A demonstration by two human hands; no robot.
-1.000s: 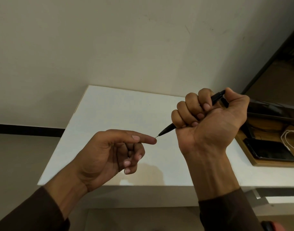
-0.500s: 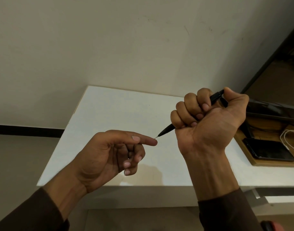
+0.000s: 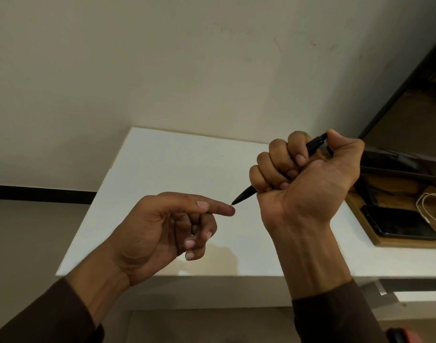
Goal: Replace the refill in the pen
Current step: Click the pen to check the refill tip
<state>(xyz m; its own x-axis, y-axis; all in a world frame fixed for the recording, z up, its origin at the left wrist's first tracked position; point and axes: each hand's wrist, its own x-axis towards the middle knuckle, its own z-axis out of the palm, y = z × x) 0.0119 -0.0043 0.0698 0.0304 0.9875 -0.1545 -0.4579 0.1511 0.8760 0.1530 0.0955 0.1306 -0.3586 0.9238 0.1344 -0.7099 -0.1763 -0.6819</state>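
Where right hand (image 3: 308,174) grips, pen (image 3: 244,195) barrel hidden, left hand (image 3: 162,226) at tip

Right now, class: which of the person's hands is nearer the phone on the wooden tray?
Right. The right hand, gripping the pen, is just left of the phone; the left hand is farther left.

Two hands in view: left hand (image 3: 160,226) and right hand (image 3: 308,177). One black pen (image 3: 244,195), gripped in the right fist. One white table (image 3: 167,164). To the right, one wooden tray (image 3: 360,209), with one dark phone (image 3: 400,225) and one white cable (image 3: 429,204) on it. One dark flat object (image 3: 397,160) at the far right, too unclear to identify. Two dark sleeves, one per arm.
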